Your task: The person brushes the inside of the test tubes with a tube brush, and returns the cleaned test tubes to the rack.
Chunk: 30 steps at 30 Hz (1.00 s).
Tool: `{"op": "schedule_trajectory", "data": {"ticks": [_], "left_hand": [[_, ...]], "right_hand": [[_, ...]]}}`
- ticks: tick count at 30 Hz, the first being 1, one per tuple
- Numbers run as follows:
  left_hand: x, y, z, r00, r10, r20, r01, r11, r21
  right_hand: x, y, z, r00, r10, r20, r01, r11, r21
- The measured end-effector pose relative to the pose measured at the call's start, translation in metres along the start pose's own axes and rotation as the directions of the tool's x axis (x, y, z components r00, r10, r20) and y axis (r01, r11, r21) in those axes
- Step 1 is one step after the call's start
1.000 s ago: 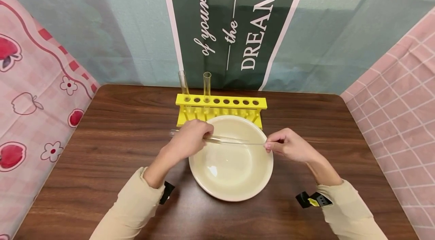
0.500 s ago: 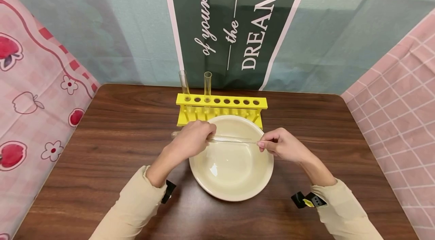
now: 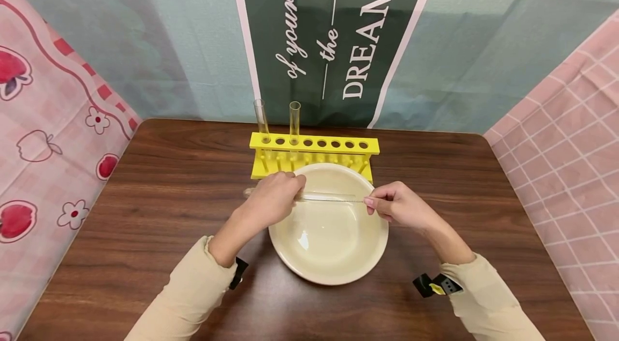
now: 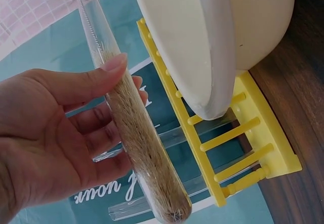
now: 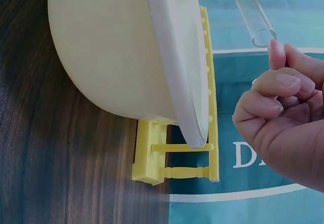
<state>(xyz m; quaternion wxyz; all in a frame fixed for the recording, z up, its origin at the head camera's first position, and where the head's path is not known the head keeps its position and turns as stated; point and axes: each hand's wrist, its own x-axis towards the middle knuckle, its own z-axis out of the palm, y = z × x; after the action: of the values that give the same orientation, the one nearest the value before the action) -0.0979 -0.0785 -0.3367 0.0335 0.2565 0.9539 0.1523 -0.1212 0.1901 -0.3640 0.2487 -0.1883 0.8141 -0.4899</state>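
My left hand (image 3: 275, 198) grips a clear glass test tube (image 4: 93, 19), held nearly level above the cream basin (image 3: 329, 260). Inside the tube, a test tube brush (image 4: 144, 153) has its tan bristles down at the closed end, as the left wrist view shows. The brush's thin twisted wire comes out at the tube's mouth. My right hand (image 3: 398, 207) pinches this wire between thumb and forefinger, close to the rim of the tube. In the right wrist view the right hand's other fingers (image 5: 258, 105) are curled in.
Behind the basin stands a yellow test tube rack (image 3: 314, 145), partly hidden by the basin's rim. Two glass tubes, one at the left end (image 3: 261, 121) and another tube (image 3: 294, 123) nearby, stand in it. All rests on a brown wooden table (image 3: 169, 180) against a hanging cloth.
My right hand has moved left toward the tube's mouth, pushing the wire in, and the bristles now sit at the closed end. Over the last half second little has moved.
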Motion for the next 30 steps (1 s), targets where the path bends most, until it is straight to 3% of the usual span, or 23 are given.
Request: {"op": "schedule_trajectory", "data": {"ticks": [7,14,22,26,30], "left_hand": [[-0.0008,0.0003,-0.0009,1.000,-0.023,0.008,0.023,1.000,0.012],[-0.0013,-0.0022,-0.0024,1.000,-0.017,0.010,0.017,1.000,-0.014],[-0.0018,-0.0056,-0.0056,0.998,-0.014,0.064,0.018,0.998,-0.065],[-0.0022,-0.0067,-0.0064,0.997,-0.011,0.081,0.018,0.997,-0.078],[-0.0023,-0.0060,-0.0052,0.998,-0.018,0.061,0.022,0.997,-0.068]], "right_hand": [[0.0007,-0.0010,0.0018,1.000,0.021,-0.012,-0.020,0.999,0.040],[-0.0016,-0.0030,0.0005,0.998,-0.040,0.057,0.044,0.997,-0.059],[-0.0022,-0.0031,0.0002,0.990,-0.114,0.088,0.127,0.981,-0.149],[-0.0028,-0.0047,0.0014,0.991,-0.116,0.063,0.126,0.976,-0.176],[-0.0025,-0.0064,0.0031,0.998,-0.064,0.027,0.067,0.988,-0.140]]}}
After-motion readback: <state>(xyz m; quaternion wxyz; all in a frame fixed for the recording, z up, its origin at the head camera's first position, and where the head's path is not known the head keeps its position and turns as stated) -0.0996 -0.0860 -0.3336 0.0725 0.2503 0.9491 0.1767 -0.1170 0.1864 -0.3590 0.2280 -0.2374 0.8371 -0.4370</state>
